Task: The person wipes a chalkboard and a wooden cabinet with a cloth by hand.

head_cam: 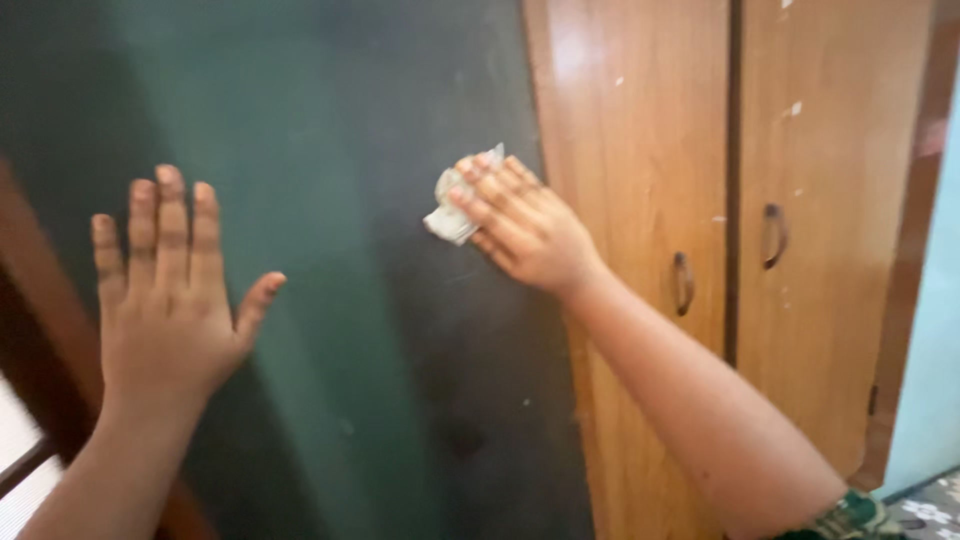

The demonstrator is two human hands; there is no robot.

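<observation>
My right hand (522, 225) presses a crumpled pale cloth (450, 205) against a dark green wall (330, 120), close to the edge of a wooden wardrobe. The cloth shows under my fingertips, most of it covered by the fingers. My left hand (165, 290) is held flat with its fingers spread, palm toward the same green wall at the lower left; it holds nothing.
A brown wooden wardrobe (640, 110) with two doors stands right of the green wall, each door with a dark curved handle (683, 283). A dark wooden frame (45, 330) runs along the left edge. A pale blue wall (935, 330) and patterned floor (925, 505) show at far right.
</observation>
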